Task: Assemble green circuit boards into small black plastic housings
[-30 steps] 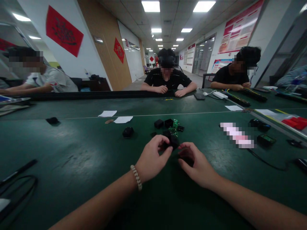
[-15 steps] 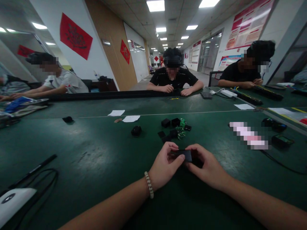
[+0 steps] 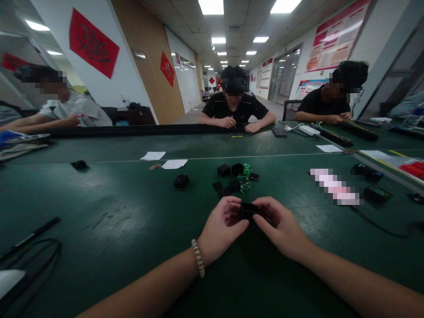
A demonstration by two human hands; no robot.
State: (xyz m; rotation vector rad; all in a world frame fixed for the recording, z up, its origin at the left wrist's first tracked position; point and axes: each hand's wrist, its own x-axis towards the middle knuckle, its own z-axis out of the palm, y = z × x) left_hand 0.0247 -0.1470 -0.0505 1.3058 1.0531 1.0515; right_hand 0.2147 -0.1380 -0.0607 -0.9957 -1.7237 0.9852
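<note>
Between my two hands is a small black box (image 3: 249,211), its open top facing up. My left hand (image 3: 221,229), with a beaded bracelet at the wrist, grips its left side between thumb and fingers. On its right side, my right hand (image 3: 280,226) holds it the same way. Just beyond my hands lie black box parts (image 3: 224,170), flat black pieces (image 3: 217,186) and green circuit boards (image 3: 245,187) in a loose group. A black rounded block (image 3: 181,181) sits left of them.
Paper slips (image 3: 174,164) lie beyond the block on the green table (image 3: 126,256). At left are a black pen-like rod (image 3: 39,234) and cables. A pixelated pink item (image 3: 334,187) and dark devices (image 3: 377,193) are at right. Three people sit across the table.
The black box has turned so that its open top now shows instead of a smooth face. Both hands stay around it. The whole view has shifted slightly, moving the scene left.
</note>
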